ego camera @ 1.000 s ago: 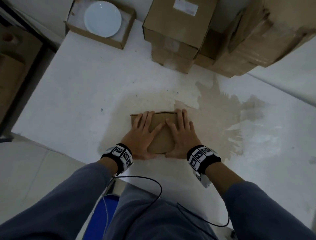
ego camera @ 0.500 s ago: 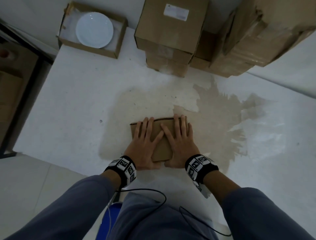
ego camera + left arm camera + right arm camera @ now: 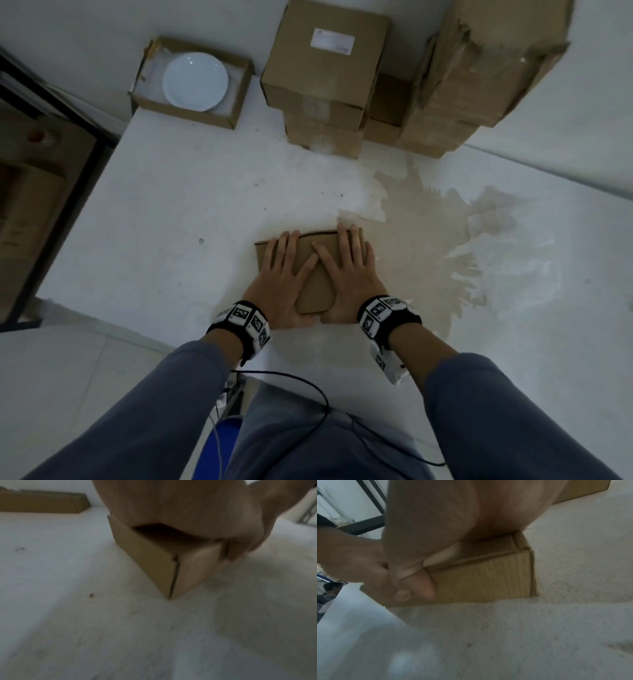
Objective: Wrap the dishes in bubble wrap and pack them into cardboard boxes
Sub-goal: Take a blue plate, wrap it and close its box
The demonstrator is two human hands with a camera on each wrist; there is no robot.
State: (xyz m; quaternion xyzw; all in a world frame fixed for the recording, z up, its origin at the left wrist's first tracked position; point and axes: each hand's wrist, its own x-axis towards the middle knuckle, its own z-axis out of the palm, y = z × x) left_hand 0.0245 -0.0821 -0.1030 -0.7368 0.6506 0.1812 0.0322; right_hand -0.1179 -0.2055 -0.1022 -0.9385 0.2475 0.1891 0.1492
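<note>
A small brown cardboard box (image 3: 315,294) sits near the front of the white table (image 3: 171,222). My left hand (image 3: 281,274) lies flat on the left half of its lid, fingers straight and spread. My right hand (image 3: 346,270) presses flat on the right half, thumbs nearly meeting at the middle. In the left wrist view the box (image 3: 154,561) shows its closed side and corner under my palm. In the right wrist view the box (image 3: 484,580) has a thumb down over its near side. A white plate (image 3: 195,81) lies in an open cardboard box (image 3: 185,109) at the far left.
Stacked closed cardboard boxes (image 3: 325,78) stand at the back centre, with a larger torn carton (image 3: 486,68) to their right. A brownish stain (image 3: 428,233) spreads across the table right of my hands. A black cable (image 3: 308,383) hangs by my lap.
Both hands stay flat on the box lid. The view has tilted, so the scene sits lower in frame; the thumbs have drawn closer together.
</note>
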